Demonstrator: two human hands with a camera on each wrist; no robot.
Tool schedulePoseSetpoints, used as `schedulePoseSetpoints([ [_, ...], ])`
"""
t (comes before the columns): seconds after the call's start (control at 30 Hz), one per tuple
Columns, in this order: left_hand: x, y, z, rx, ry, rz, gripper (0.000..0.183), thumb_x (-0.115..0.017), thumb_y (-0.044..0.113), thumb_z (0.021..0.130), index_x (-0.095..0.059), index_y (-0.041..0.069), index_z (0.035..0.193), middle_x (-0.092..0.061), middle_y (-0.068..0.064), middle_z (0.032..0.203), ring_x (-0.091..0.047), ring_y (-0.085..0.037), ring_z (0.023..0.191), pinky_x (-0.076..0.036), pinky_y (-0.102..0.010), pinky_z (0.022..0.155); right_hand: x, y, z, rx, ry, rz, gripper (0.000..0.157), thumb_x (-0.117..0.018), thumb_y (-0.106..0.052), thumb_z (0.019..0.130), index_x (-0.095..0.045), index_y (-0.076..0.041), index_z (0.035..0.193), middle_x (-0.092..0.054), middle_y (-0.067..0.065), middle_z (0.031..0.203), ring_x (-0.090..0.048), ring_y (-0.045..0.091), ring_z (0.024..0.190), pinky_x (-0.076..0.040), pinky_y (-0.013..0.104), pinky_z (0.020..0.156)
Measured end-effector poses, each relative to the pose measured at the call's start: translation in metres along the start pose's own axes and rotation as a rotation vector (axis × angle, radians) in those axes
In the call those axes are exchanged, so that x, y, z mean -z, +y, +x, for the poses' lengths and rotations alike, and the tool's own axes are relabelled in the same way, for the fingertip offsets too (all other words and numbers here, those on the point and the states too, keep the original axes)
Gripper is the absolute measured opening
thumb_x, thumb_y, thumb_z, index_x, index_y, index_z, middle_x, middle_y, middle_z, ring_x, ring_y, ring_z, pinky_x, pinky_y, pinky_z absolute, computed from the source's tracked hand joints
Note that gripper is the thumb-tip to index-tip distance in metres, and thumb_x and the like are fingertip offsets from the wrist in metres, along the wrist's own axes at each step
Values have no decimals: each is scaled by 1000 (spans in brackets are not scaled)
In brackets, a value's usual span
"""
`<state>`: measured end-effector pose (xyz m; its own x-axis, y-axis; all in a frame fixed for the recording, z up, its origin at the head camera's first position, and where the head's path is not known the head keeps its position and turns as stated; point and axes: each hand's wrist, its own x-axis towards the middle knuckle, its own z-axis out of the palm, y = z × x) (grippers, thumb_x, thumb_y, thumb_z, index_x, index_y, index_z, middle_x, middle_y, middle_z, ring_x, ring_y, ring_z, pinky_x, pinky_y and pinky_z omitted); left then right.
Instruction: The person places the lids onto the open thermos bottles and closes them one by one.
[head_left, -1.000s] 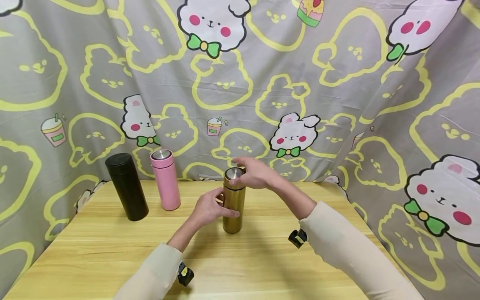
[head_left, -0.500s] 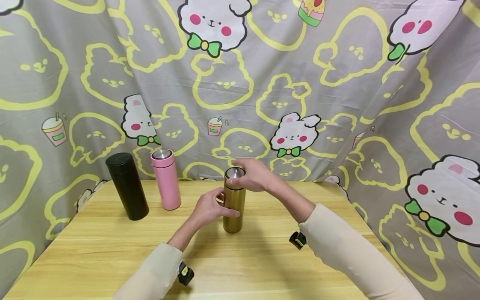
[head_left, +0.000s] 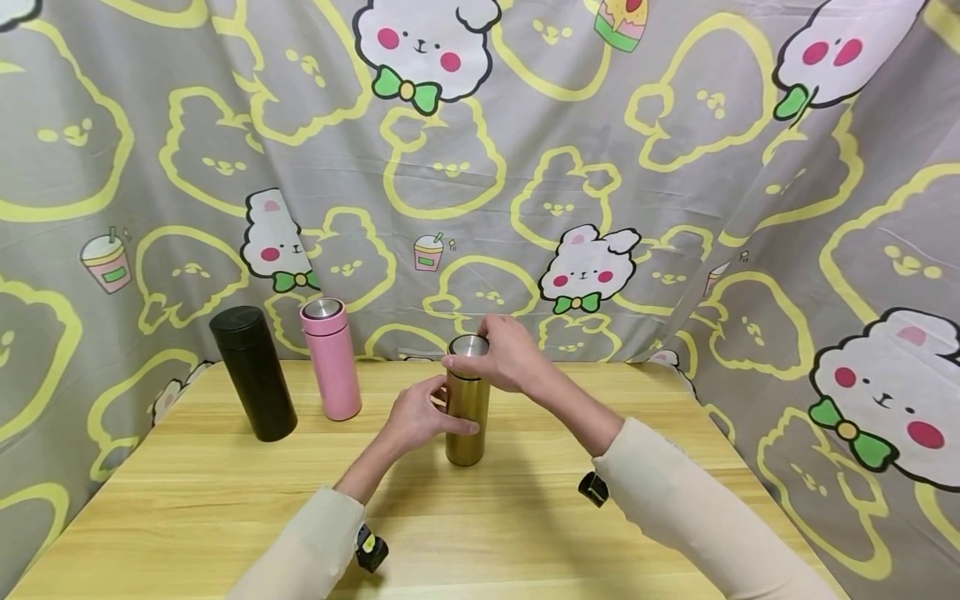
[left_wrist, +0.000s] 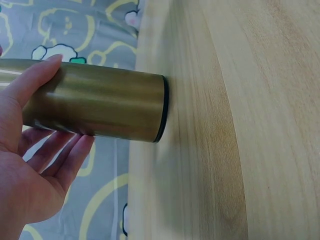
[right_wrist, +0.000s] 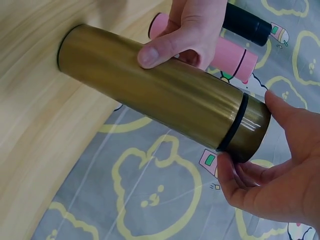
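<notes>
A gold thermos bottle (head_left: 467,417) stands upright on the wooden table, near the middle of the head view. Around its body my left hand (head_left: 417,417) holds it, thumb in front and fingers behind. My right hand (head_left: 510,357) grips the lid (right_wrist: 248,130) from above, with the thumb on one side and fingers on the other. In the right wrist view a dark ring shows between lid and body. The left wrist view shows the bottle's dark-rimmed base (left_wrist: 162,109) on the table.
To the left stand a pink thermos bottle (head_left: 333,367) with a silver top and a black thermos bottle (head_left: 257,375). A patterned grey curtain (head_left: 465,200) hangs behind the wooden table (head_left: 465,533) and along its sides.
My right hand has turned about the lid, its thumb swinging left across the front and its fingers drawing toward the right. The left hand and the bottle stay in place.
</notes>
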<state>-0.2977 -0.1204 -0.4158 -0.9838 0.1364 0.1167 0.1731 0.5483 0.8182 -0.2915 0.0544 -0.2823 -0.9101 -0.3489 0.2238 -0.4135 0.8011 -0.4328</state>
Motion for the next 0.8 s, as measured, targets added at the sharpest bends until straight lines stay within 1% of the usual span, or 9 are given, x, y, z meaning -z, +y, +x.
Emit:
schedulePoseSetpoints([
  [0.07, 0, 0, 0, 2, 4, -2, 68, -97, 46, 60, -68, 26, 118, -70, 3, 105, -64, -17, 97, -55, -39, 81, 1, -1, 0, -4, -8, -3, 61, -78, -56, 82, -59, -3, 107, -62, 10, 98, -57, 23, 86, -48, 31, 69],
  [0.13, 0, 0, 0, 1, 8, -3, 69, -97, 46, 60, -68, 26, 119, -70, 3, 105, -64, -17, 98, -55, -40, 82, 3, -2, 1, -16, -25, 3, 70, -78, -56, 83, -59, 0, 119, -64, 14, 108, -60, 25, 93, -51, 34, 75],
  [0.23, 1, 0, 1, 1, 11, -1, 69, -97, 46, 60, -68, 25, 119, -70, 3, 105, -64, -18, 98, -55, -40, 82, 6, -3, 3, -28, -64, 26, 85, -79, -55, 82, -50, 0, 140, -64, 18, 123, -62, 29, 107, -54, 41, 88],
  [0.3, 1, 0, 1, 6, 10, 3, 71, -97, 46, 59, -68, 24, 120, -69, 2, 105, -64, -19, 98, -55, -40, 83, 9, -3, 4, -31, -98, 50, 89, -81, -51, 82, -44, -4, 148, -63, 18, 132, -61, 30, 116, -53, 44, 95],
  [0.43, 2, -1, 2, 7, 3, 28, 74, -97, 48, 60, -67, 21, 121, -69, 0, 106, -64, -19, 98, -56, -41, 82, 13, -4, 4, 8, -168, 92, 84, -85, -36, 81, -46, -9, 150, -61, 15, 139, -60, 30, 122, -49, 44, 102],
  [0.53, 3, -1, 1, 1, 0, 45, 74, -96, 48, 60, -66, 21, 121, -69, -1, 105, -64, -19, 97, -55, -39, 82, 14, -6, 3, 42, -197, 103, 78, -84, -26, 81, -48, -7, 149, -59, 14, 142, -60, 28, 122, -49, 42, 103],
  [0.63, 4, 1, 1, -14, -9, 48, 73, -96, 47, 60, -66, 23, 122, -69, 0, 104, -64, -19, 95, -55, -38, 80, 14, -5, 2, 53, -207, 108, 74, -81, -20, 83, -49, -5, 148, -58, 13, 143, -60, 28, 123, -49, 42, 103],
  [0.8, 4, 1, 1, -32, -25, 42, 75, -96, 47, 60, -65, 27, 125, -69, 2, 103, -64, -18, 96, -55, -38, 80, 16, -2, 2, 52, -212, 116, 71, -80, -19, 83, -51, -5, 147, -58, 13, 143, -59, 28, 125, -48, 42, 105],
])
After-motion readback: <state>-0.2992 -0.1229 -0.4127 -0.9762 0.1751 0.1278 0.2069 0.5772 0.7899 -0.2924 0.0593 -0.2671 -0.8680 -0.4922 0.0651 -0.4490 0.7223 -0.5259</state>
